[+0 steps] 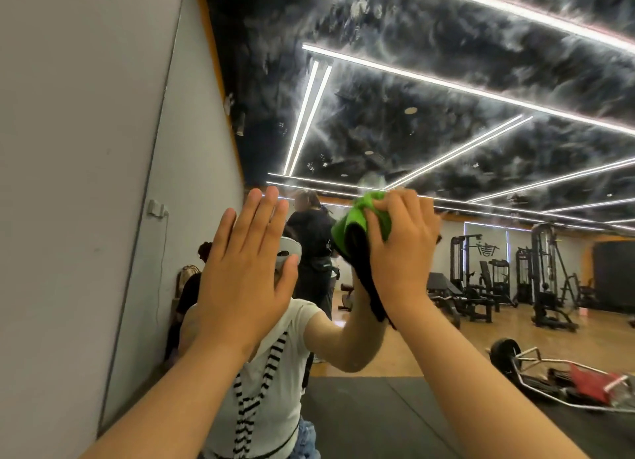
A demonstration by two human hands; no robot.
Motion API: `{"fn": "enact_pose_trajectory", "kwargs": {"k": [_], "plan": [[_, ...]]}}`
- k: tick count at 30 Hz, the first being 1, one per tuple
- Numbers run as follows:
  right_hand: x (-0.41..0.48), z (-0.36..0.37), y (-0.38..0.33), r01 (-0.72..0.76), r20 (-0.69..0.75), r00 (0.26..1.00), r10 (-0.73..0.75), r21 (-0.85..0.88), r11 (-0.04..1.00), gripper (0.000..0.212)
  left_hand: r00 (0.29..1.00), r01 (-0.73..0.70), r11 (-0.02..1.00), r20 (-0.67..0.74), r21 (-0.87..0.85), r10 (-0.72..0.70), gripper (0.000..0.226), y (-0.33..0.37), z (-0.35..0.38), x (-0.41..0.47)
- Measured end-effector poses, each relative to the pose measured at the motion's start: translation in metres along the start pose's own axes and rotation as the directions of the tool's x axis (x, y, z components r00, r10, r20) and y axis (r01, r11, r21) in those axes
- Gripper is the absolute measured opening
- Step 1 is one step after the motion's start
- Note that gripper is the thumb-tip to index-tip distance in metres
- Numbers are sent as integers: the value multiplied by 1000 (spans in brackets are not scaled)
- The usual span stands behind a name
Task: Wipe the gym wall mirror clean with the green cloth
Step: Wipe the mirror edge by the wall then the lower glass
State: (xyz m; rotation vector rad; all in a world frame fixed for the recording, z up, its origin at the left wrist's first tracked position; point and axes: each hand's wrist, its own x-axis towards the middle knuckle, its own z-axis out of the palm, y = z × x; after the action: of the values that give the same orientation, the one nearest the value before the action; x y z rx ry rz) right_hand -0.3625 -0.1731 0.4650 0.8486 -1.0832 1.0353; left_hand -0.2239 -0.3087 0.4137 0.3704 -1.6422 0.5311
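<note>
The wall mirror [446,121] fills most of the view and shows streaky smears over the reflected dark ceiling. My right hand [400,252] holds the green cloth [360,214] bunched against the glass at about head height, fingers curled over it; a dark part of the cloth hangs below my palm. My left hand [245,269] lies flat against the mirror to the left of the cloth, fingers straight and together.
The mirror's left edge [147,218] meets a plain grey wall [68,183]. In the reflection I see myself, other people behind me, weight machines [546,273] and a bar frame [556,379] on the gym floor.
</note>
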Motion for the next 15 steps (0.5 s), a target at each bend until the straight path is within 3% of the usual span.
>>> {"fn": "enact_pose_trajectory", "kwargs": {"k": [4,10,15], "plan": [[-9,-8,8,118,32,993,-116,-86,989,22,1000,-9,1000,-5,-5,9,68,-1,1,-1],[20,6,0,-29,-32,999,26,-76,997,20,1000,-4,1000,-11,-21,4,67,0,1,0],[3,-6,10,103,80,992,-98,-65,993,21,1000,-8,1000,-25,-29,7,67,-2,0,-1]]}}
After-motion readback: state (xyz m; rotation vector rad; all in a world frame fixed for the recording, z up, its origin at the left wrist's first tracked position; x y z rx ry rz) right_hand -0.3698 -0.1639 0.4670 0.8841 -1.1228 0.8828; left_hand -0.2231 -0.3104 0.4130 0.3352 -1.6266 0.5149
